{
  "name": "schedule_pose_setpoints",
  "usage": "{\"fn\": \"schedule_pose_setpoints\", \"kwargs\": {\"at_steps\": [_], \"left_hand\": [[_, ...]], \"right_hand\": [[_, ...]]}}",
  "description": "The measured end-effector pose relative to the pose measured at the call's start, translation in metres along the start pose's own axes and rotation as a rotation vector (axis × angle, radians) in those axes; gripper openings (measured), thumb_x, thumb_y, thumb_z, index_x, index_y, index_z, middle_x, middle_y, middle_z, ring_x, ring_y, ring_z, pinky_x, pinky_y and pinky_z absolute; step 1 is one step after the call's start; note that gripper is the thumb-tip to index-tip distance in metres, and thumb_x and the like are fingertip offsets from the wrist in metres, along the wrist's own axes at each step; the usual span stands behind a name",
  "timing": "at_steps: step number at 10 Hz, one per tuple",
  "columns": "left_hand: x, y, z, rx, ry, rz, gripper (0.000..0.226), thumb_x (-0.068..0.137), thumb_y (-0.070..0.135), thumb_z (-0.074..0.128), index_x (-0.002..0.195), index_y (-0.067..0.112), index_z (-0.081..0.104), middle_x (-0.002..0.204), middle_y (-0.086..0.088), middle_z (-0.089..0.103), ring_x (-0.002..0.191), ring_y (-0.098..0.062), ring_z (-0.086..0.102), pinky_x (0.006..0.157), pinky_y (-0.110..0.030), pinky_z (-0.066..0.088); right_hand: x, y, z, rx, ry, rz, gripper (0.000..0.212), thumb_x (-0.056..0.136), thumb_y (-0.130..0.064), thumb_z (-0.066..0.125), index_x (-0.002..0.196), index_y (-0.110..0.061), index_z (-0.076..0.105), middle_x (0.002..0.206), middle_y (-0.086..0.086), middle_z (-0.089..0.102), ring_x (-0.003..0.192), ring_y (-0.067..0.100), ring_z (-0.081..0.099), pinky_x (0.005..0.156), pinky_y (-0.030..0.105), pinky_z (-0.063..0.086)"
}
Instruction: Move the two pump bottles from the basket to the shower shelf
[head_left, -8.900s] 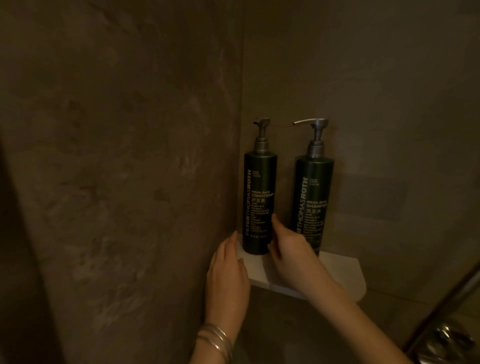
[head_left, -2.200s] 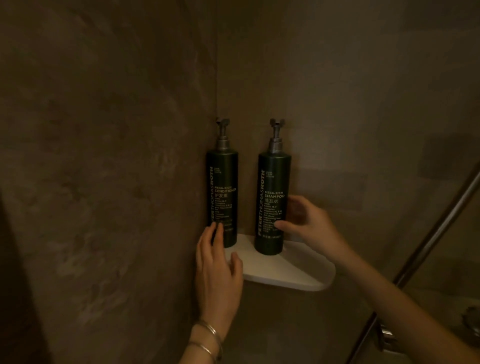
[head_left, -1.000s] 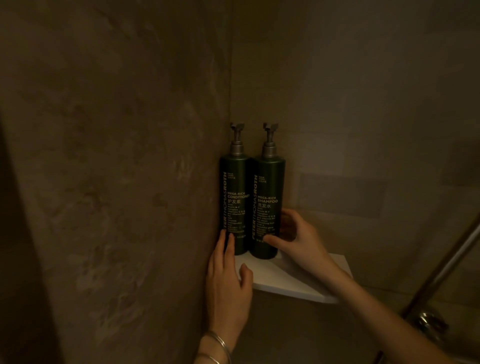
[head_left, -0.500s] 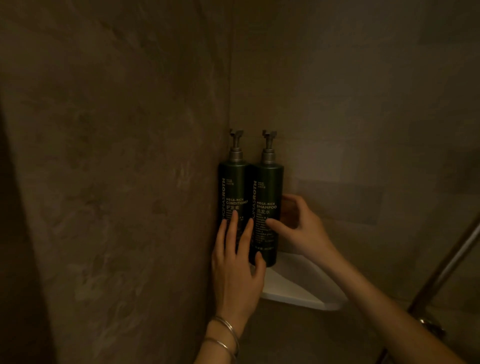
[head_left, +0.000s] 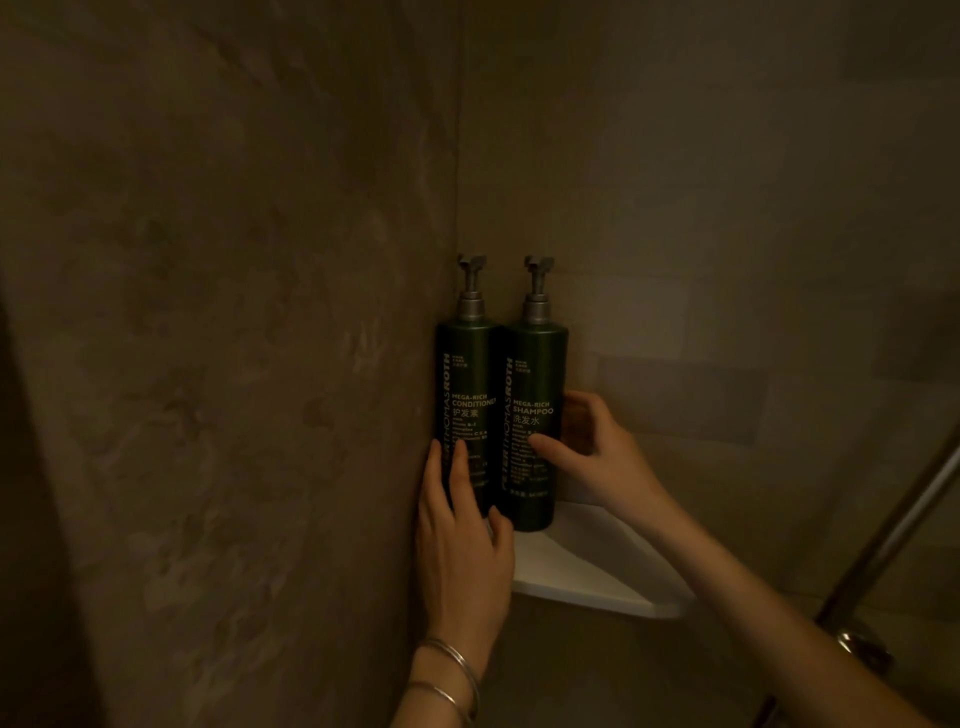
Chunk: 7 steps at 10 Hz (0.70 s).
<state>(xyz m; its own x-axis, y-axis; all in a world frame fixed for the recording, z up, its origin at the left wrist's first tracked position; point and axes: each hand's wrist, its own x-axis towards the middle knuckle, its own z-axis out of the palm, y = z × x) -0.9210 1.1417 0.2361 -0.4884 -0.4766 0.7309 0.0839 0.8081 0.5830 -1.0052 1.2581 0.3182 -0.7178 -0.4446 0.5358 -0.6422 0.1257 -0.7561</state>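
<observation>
Two dark green pump bottles stand upright and touching in the corner of the white shower shelf (head_left: 587, 577). The conditioner bottle (head_left: 467, 374) is on the left against the wall, the shampoo bottle (head_left: 535, 379) on the right. My left hand (head_left: 460, 545) lies with straight fingers on the lower front of the conditioner bottle, thumb near the gap between the bases. My right hand (head_left: 597, 457) holds the shampoo bottle, thumb on its label and fingers curled round its right side. The basket is out of view.
Brown stone walls meet right behind the bottles. A slanted metal rail (head_left: 893, 535) and a metal tap fitting (head_left: 857, 644) are at the lower right. The right half of the shelf is bare.
Over the last two seconds the shampoo bottle moved left until it touched the conditioner bottle. In the last half second my left fingers slid lower and leftward on the conditioner bottle.
</observation>
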Motion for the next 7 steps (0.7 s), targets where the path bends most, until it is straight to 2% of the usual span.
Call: {"fn": "schedule_pose_setpoints", "kwargs": {"at_steps": [2, 4, 5, 6, 7], "left_hand": [[-0.003, -0.002, 0.001, 0.044, 0.006, 0.004, 0.068, 0.082, 0.012, 0.064, 0.142, 0.013, 0.032, 0.149, -0.012, 0.028, 0.129, -0.024, 0.035, 0.099, -0.03, 0.028], [-0.003, -0.006, 0.002, 0.06, 0.006, 0.008, 0.07, 0.08, 0.011, 0.064, 0.142, 0.012, 0.031, 0.148, -0.011, 0.03, 0.128, -0.025, 0.038, 0.099, -0.032, 0.033], [-0.003, -0.006, 0.002, 0.054, -0.008, -0.001, 0.069, 0.081, 0.01, 0.063, 0.142, 0.012, 0.031, 0.148, -0.01, 0.03, 0.129, -0.026, 0.037, 0.102, -0.034, 0.032], [-0.003, -0.004, 0.001, 0.053, -0.008, -0.002, 0.068, 0.081, 0.01, 0.063, 0.141, 0.011, 0.032, 0.147, -0.011, 0.032, 0.128, -0.027, 0.039, 0.1, -0.034, 0.032], [-0.003, 0.004, -0.007, 0.063, 0.024, 0.027, 0.068, 0.082, 0.013, 0.062, 0.142, 0.014, 0.03, 0.148, -0.009, 0.03, 0.13, -0.025, 0.035, 0.101, -0.034, 0.03]], "right_hand": [[-0.006, 0.003, 0.0, -0.025, -0.046, 0.024, 0.064, 0.077, -0.03, 0.071, 0.13, -0.022, 0.036, 0.111, -0.015, 0.055, 0.1, -0.003, 0.055, 0.075, 0.014, 0.046], [-0.01, 0.012, 0.004, -0.014, -0.065, 0.047, 0.066, 0.077, -0.028, 0.071, 0.132, -0.022, 0.035, 0.115, -0.01, 0.056, 0.105, 0.005, 0.057, 0.087, 0.025, 0.049], [-0.011, 0.009, 0.005, -0.008, -0.081, 0.064, 0.064, 0.079, -0.026, 0.069, 0.133, -0.023, 0.034, 0.112, -0.019, 0.053, 0.102, -0.002, 0.055, 0.086, 0.02, 0.048], [-0.011, 0.011, 0.0, 0.005, -0.094, 0.079, 0.066, 0.079, -0.026, 0.07, 0.134, -0.02, 0.034, 0.119, -0.011, 0.055, 0.105, 0.0, 0.055, 0.09, 0.024, 0.049], [-0.019, 0.001, -0.012, -0.052, -0.042, 0.05, 0.067, 0.081, -0.028, 0.068, 0.138, -0.019, 0.033, 0.127, -0.005, 0.052, 0.108, 0.001, 0.053, 0.084, 0.016, 0.046]]}}
